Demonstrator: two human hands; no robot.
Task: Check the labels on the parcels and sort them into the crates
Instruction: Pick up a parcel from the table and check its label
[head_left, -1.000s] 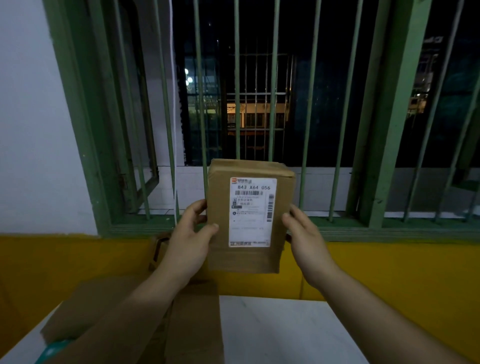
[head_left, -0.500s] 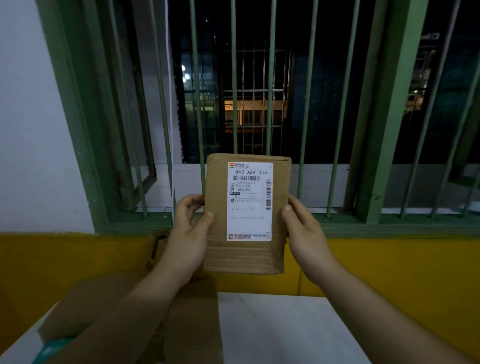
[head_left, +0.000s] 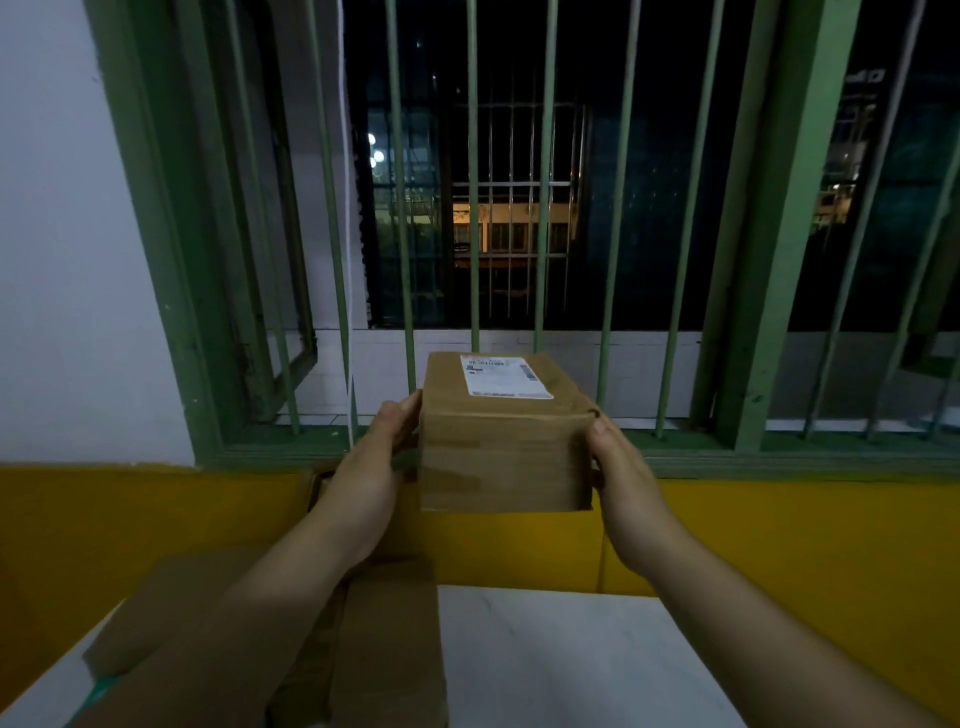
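Note:
A brown cardboard parcel (head_left: 504, 457) is held up in front of the barred window, between both hands. It is tilted back, so its white shipping label (head_left: 505, 376) faces upward and its plain end faces me. My left hand (head_left: 371, 478) grips the parcel's left side. My right hand (head_left: 623, 467) grips its right side, thumb on the upper right corner. The label's text is too foreshortened to read.
An open cardboard box with raised flaps (head_left: 384, 639) stands below my left arm. A white tabletop (head_left: 561, 660) lies beneath my hands, against a yellow wall (head_left: 779, 540). Green window bars (head_left: 540, 208) rise behind the parcel.
The parcel has tipped backward, from upright with the label facing me to lying nearly flat with the label on top. Both hands stayed on its sides.

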